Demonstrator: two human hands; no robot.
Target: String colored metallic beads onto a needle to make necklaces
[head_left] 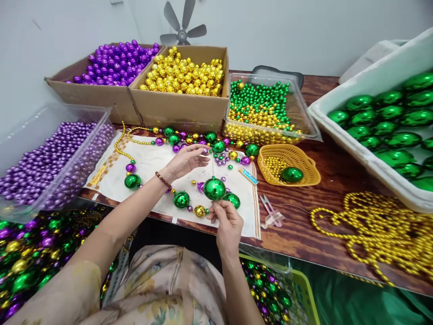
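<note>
A large shiny green ball (214,189) hangs on a thin, taut thread (213,163) above the white cloth (158,158). My left hand (189,161) is raised at the top of that thread, fingertips closed on it, with a small purple bead (205,151) at the fingertips. Just below the ball, my right hand (227,220) pinches the bead strand; the exact spot is partly hidden by the fingers. From there the strand runs left through a gold ball (199,211) and another green ball (181,199). A second large green ball (232,200) lies behind my right hand.
Boxes of purple balls (118,63) and gold balls (189,74) stand behind. Tubs of small beads flank the cloth. On the right are a yellow basket (313,174), pink-handled snips (270,214), gold bead strings (379,230) and a foam box (365,180) of green balls.
</note>
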